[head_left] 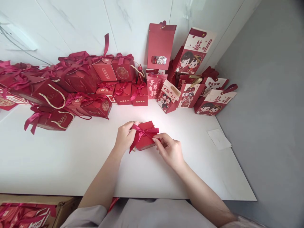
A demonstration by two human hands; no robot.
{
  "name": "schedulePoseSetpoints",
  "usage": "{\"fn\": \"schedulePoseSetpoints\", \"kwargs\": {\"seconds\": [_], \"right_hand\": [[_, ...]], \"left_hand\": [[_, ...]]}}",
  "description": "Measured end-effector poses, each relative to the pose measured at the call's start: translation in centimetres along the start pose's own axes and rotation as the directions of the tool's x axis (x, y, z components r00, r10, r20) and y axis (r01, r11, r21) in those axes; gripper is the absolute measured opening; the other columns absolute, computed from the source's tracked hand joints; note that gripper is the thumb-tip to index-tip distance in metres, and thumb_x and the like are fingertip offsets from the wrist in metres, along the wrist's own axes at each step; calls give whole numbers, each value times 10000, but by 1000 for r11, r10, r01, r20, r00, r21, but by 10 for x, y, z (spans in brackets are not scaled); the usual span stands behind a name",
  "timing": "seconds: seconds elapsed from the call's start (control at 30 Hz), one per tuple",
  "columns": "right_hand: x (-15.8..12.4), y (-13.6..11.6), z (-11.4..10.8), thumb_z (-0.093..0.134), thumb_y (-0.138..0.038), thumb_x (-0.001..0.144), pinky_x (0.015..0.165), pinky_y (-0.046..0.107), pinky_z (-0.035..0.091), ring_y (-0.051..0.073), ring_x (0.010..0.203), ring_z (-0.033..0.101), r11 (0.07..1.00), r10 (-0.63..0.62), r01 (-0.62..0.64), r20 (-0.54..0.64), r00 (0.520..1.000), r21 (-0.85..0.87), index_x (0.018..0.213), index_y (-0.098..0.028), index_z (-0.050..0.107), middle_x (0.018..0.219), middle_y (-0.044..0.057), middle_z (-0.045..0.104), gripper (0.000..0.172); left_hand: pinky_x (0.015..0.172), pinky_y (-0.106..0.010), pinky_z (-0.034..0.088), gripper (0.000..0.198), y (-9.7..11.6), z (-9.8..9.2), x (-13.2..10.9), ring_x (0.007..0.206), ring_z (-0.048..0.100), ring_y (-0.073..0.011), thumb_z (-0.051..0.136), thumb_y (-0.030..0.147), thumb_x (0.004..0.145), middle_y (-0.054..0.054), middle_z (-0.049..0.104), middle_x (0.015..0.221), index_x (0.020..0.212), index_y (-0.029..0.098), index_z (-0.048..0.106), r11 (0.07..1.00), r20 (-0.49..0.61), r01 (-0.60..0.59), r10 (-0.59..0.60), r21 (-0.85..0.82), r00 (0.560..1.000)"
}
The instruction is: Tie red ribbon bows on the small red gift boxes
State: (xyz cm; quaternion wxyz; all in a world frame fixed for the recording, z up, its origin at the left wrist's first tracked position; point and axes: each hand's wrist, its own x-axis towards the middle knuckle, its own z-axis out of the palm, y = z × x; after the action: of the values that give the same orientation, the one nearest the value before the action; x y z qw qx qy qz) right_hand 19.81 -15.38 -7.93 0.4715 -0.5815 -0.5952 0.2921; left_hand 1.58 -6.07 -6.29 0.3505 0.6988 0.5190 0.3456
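A small red gift box [147, 141] with a dark pink ribbon bow [142, 131] on top rests on the white table [71, 158], near its middle. My left hand [125, 136] grips the box's left side, fingers curled over the top edge by the bow. My right hand [169, 149] holds the right side, thumb and fingers pinched at the ribbon's end. Both hands are closed on the box.
Several red gift boxes with ribbons and rope handles [71, 85] are piled at the back left. Red and white paper gift bags [190, 88] stand at the back right against the wall. A white paper slip [218, 138] lies at the right. A carton of boxes [26, 213] sits lower left.
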Motion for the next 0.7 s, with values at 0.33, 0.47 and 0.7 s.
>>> {"fn": "schedulePoseSetpoints", "kwargs": {"seconds": [0.33,0.47,0.7], "right_hand": [[1,0,-1,544,-251,932,492,235,366,103,479,445,989,-87,86,0,996,-119,876,-234,590,597,-48,511,74],[3,-3,-1,537,-190,894,540,249,400,118,558,488,965,-196,176,-88,977,-196,817,-220,588,678,-17,541,97],[7,-3,-2,649,-286,908,742,369,505,224,838,569,913,-313,267,-112,943,-309,962,-200,656,901,73,585,101]], "left_hand": [[792,-282,514,385,-2,1,1,910,702,-203,458,462,992,-26,769,1033,1067,246,767,1000,6,23,-23,18,1000],[771,-278,505,381,-2,2,0,881,698,-194,465,465,991,-20,770,994,1051,248,772,999,22,31,-32,13,999],[765,-280,506,387,2,6,-2,873,693,-192,461,452,996,-37,763,1001,1060,220,765,999,53,15,-13,-30,999]]}}
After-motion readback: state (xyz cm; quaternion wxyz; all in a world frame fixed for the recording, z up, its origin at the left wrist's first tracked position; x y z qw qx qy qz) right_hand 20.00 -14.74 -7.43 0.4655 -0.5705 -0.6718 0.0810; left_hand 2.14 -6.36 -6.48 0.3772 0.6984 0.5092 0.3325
